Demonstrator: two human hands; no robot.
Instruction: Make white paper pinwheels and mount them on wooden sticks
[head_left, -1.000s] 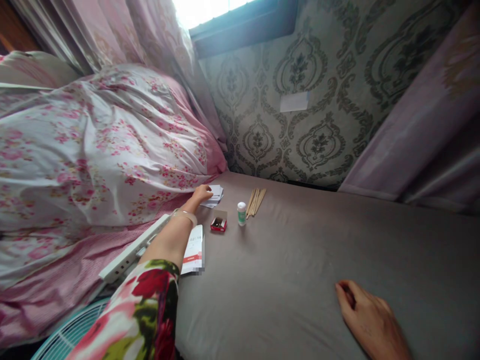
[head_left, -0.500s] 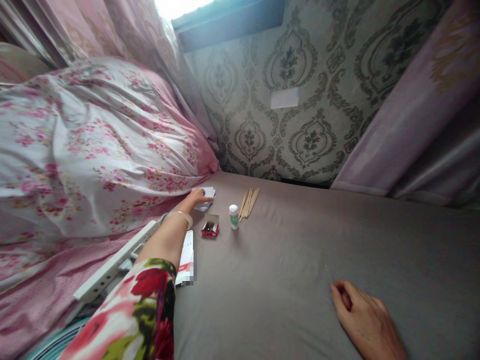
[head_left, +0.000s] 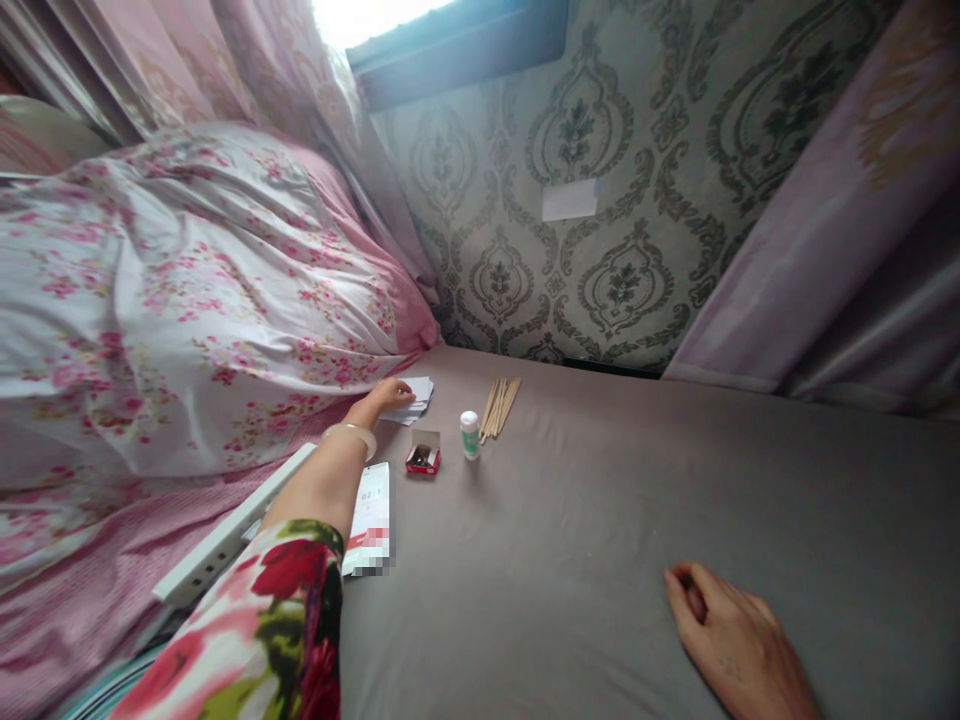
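My left hand (head_left: 391,395) reaches to a small stack of white paper slips (head_left: 420,397), its fingers bent together at the top sheet. Just nearer lies an open red box (head_left: 424,460) with its flap up and small dark items inside. A small white bottle with a green label (head_left: 470,438) stands upright to the box's right. Behind it lie several thin wooden sticks (head_left: 500,408) in a loose bundle. Low at the right, my right hand (head_left: 739,635) rests above the grey sheet, curled closed with thumb against forefinger; whatever it may hold is hidden.
A phone (head_left: 373,520) lies partly under my left forearm. Left of the forearm runs a white power strip (head_left: 225,535). A floral cover (head_left: 187,270) bulges at the left. The patterned wall (head_left: 510,270) and a pink curtain (head_left: 787,230) bound the grey sheet (head_left: 555,560).
My left hand has drawn back slightly to the left over the paper slips, with its fingers now closer together. My right hand stays nearly where it was.
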